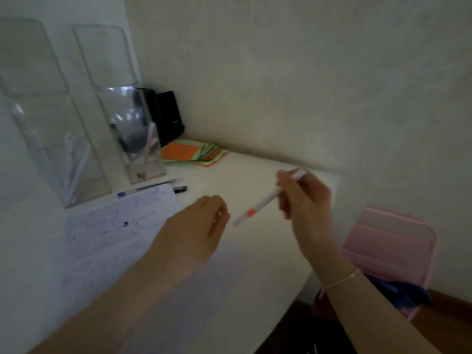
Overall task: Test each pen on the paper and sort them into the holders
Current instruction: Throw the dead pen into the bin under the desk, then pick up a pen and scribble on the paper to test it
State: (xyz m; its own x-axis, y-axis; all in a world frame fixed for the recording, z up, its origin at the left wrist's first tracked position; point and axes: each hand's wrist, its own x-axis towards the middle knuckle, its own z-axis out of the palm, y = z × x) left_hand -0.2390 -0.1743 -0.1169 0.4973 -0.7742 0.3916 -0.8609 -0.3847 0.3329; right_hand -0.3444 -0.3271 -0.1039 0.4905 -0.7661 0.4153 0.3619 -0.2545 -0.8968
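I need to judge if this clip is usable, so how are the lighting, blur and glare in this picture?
Head view: dim, soft light throughout; both hands are motion-blurred, the right hand and its white pen smeared, the left hand soft-edged; bright glare on the nearer clear holder hides part of its contents; wide-angle bending curves the table edge; writing on the paper is too soft to read.

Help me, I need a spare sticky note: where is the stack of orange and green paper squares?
It lies at the desk's back corner, just right of the smaller clear plastic pen holder.
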